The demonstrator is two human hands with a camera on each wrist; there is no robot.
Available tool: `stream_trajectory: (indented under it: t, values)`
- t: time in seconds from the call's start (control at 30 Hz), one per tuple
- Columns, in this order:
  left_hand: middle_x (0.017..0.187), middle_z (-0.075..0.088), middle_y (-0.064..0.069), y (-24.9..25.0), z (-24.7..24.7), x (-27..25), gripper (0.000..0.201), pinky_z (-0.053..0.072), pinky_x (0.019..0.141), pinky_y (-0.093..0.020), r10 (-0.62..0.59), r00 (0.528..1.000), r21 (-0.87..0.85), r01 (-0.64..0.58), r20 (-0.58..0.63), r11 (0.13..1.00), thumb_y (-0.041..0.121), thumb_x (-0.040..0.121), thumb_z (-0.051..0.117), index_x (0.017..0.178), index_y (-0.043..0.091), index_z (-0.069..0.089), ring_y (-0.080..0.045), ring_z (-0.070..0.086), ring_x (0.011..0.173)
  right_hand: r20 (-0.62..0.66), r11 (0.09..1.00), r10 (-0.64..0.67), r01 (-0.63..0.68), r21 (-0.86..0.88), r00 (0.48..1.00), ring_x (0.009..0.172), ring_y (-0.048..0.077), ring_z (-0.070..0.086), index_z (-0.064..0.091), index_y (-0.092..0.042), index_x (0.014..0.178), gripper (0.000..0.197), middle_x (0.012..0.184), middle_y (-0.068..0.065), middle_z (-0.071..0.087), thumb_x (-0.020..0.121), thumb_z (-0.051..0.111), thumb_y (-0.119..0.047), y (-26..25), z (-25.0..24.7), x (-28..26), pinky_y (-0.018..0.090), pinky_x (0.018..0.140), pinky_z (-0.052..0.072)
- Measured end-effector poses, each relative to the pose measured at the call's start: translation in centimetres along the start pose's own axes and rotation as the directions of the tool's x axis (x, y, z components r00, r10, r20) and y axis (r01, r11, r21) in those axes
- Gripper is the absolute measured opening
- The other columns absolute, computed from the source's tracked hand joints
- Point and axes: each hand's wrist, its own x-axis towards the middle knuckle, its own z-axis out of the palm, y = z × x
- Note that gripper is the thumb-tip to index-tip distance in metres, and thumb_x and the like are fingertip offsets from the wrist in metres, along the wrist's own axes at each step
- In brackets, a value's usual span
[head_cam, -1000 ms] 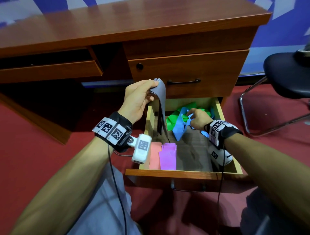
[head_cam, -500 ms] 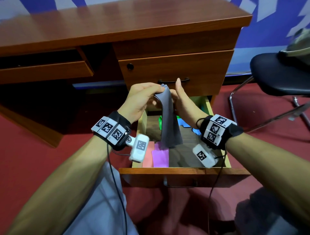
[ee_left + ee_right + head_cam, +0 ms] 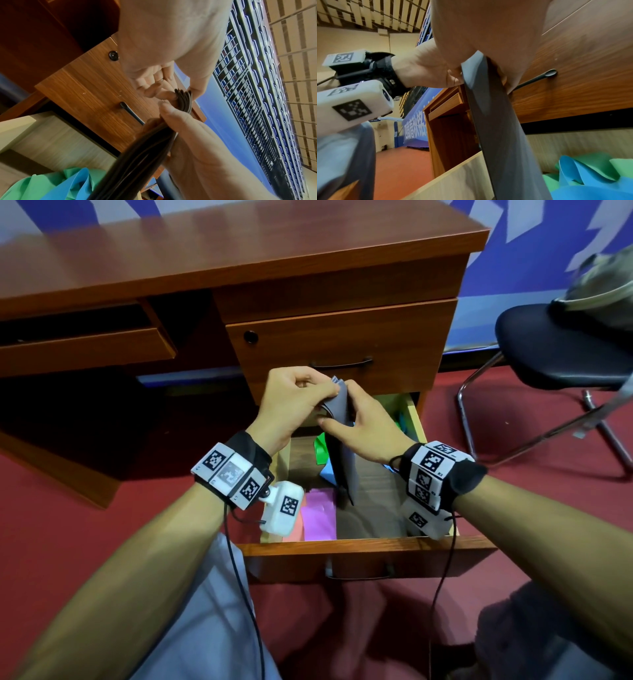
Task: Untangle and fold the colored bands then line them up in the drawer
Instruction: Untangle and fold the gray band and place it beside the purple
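Left hand (image 3: pixel 291 402) and right hand (image 3: pixel 359 422) both pinch the grey band (image 3: pixel 337 409) over the drawer (image 3: pixel 370 546); its layered top edges may slip apart. A loosened pinch would unfold it; its hanging tail could snag the loose blue band (image 3: pixel 583 174).

Wooden desk (image 3: pixel 239 261) (red floor (image 3: pixel 68 525))

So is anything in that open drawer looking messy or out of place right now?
Yes. The green band and blue band lie crumpled in a heap at the back of the drawer, unlike the flat pink band at the front. The grey band hangs from both hands, not yet placed.
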Motion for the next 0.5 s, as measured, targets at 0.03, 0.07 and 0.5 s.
stream_trajectory:
  t: [0.03, 0.07, 0.5]
  values:
    - [0.078, 0.073, -0.010, 0.0, -0.1, 0.0, 0.006, 0.054, 0.063, -0.022, 0.001, 1.000, 0.001, -0.001, -0.001, 1.000, 0.002, 0.082, 0.075, 0.086, -0.002, 0.077, -0.014, 0.069, 0.075, 0.016, 1.000, 0.005, -0.005, 0.001, 1.000, 0.098, 0.017, 0.064, 0.048, -0.010, 0.122, 0.044, 0.110, 0.003, 0.065, 0.089, 0.070, -0.027, -0.1, -0.1, 0.2, 0.045, 0.086, 0.053]
    - [0.078, 0.073, -0.011, 0.0, -0.1, 0.1, 0.006, 0.054, 0.063, -0.022, 0.000, 1.000, -0.002, 0.000, -0.003, 1.000, 0.003, 0.082, 0.075, 0.086, -0.002, 0.077, -0.015, 0.070, 0.075, 0.039, 1.000, 0.005, -0.005, -0.005, 0.999, 0.097, 0.017, 0.064, 0.046, -0.011, 0.124, 0.044, 0.110, 0.002, 0.065, 0.090, 0.069, -0.028, -0.1, -0.1, 0.3, 0.045, 0.086, 0.053]
    - [0.094, 0.067, 0.002, -0.6, -1.4, 0.9, 0.039, 0.038, 0.053, -0.019, -0.037, 0.986, -0.099, 0.053, 0.162, 0.994, 0.041, 0.093, 0.070, 0.119, 0.011, 0.072, -0.009, 0.054, 0.071, -0.119, 0.999, -0.003, 0.008, 0.036, 0.993, 0.077, -0.007, 0.058, 0.056, -0.018, 0.113, 0.029, 0.092, -0.014, 0.060, 0.087, 0.066, -0.011, -0.5, -1.0, 2.0, 0.017, 0.069, 0.044]
